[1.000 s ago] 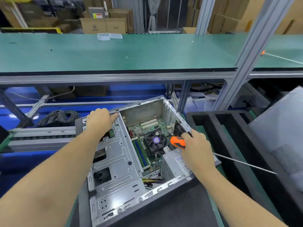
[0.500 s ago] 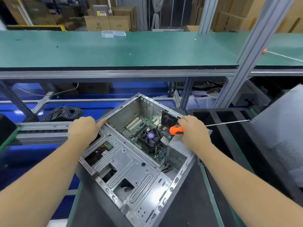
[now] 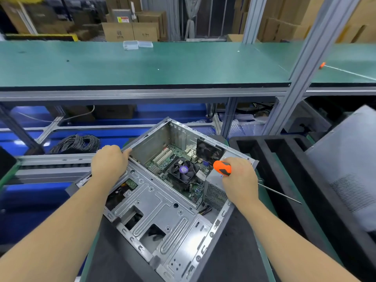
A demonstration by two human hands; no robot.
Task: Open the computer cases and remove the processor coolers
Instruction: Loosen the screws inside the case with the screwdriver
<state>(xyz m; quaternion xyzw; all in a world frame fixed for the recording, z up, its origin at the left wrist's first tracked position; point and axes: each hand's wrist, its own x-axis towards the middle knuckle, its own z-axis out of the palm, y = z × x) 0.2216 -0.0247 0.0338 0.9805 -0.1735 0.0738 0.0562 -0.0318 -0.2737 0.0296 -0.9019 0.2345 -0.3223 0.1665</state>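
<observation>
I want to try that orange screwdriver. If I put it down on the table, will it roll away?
Probably a little. The screwdriver has a rounded orange handle and a long thin shaft, so it may roll or pivot. The black grip patches look rubbery, so it likely isn't slippery in the right hand. The shaft looks stiff, not bendy.

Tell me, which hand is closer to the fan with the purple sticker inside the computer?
Right. The right hand, holding the orange screwdriver, is just right of the fan, over the case's right edge. The left hand grips the case's left wall, farther away.
</observation>
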